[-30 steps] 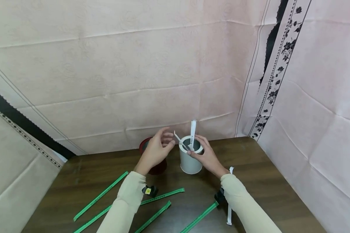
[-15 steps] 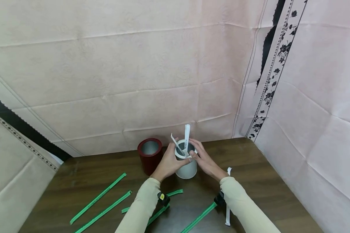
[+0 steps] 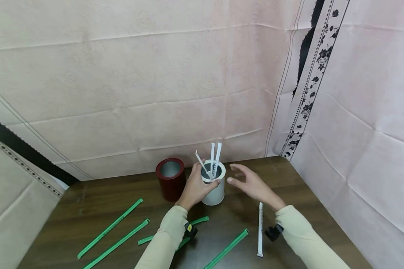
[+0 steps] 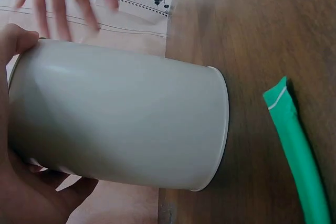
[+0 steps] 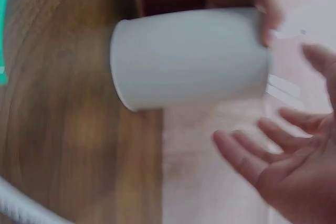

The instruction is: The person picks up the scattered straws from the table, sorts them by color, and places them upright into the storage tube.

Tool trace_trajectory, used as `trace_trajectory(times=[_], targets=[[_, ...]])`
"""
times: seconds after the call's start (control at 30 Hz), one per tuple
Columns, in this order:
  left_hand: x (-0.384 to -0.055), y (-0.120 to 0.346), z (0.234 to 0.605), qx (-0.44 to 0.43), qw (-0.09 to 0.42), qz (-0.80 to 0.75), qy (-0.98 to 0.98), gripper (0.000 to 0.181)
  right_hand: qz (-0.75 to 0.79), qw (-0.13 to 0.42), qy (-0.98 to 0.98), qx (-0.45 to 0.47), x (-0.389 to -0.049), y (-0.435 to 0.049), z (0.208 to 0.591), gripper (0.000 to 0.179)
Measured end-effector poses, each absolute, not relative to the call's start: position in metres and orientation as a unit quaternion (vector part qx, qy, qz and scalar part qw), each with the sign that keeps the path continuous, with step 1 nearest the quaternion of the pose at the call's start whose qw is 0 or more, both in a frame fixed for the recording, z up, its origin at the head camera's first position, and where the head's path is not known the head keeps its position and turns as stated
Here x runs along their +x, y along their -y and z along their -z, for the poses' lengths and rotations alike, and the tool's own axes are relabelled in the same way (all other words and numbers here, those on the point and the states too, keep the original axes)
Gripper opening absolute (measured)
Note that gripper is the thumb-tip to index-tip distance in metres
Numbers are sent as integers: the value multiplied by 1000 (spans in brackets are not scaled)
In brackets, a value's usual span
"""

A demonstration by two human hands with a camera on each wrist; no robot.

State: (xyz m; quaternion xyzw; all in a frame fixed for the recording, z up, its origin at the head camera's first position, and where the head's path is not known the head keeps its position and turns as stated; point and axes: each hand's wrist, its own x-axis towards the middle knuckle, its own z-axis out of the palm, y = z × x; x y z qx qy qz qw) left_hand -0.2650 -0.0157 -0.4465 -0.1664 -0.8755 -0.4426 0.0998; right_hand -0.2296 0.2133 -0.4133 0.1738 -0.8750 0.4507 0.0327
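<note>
A white cylindrical canister (image 3: 216, 195) stands upright on the wooden table. My left hand (image 3: 194, 188) holds it by its left side near the rim, thumb at the front; the left wrist view shows this grip on its smooth wall (image 4: 126, 114). Inside lean slim white packets: a slanted one (image 3: 200, 160) and a pair of straighter ones, the right one (image 3: 218, 151) bearing dark print. My right hand (image 3: 250, 183) is apart from the canister on its right, fingers spread and holding nothing. In the right wrist view, that right hand (image 5: 289, 166) has its palm showing.
A dark red canister (image 3: 171, 185) stands left of the white one. One white packet (image 3: 260, 229) lies below my right hand. Several long green packets, such as the left one (image 3: 111, 228) and the right one (image 3: 227, 248), lie across the table's front. Pale cloth (image 3: 175, 123) hangs behind.
My left hand has come from beside the red canister onto the white one. My right hand has let go of the canister and moved right. Another white packet now shows upright inside.
</note>
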Motion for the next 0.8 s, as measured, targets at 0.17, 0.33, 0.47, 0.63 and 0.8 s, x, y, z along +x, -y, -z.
trace_trajectory(times=[0.17,0.33,0.47,0.63,0.8], targets=[[-264,16,446,-159,104,445,875,93,-411,13,905,105,-208,-247,412,53],[-263,16,445,-164,100,457,868,91,-397,-24,917,28,-189,-269,436,50],[-263,16,445,-162,97,454,871,92,-383,-72,920,-39,-183,-275,457,35],[-265,14,446,-159,99,451,873,93,-325,-92,938,-71,-186,-273,472,32],[-264,15,446,-159,101,453,872,92,-297,-99,947,-77,-189,-264,476,34]])
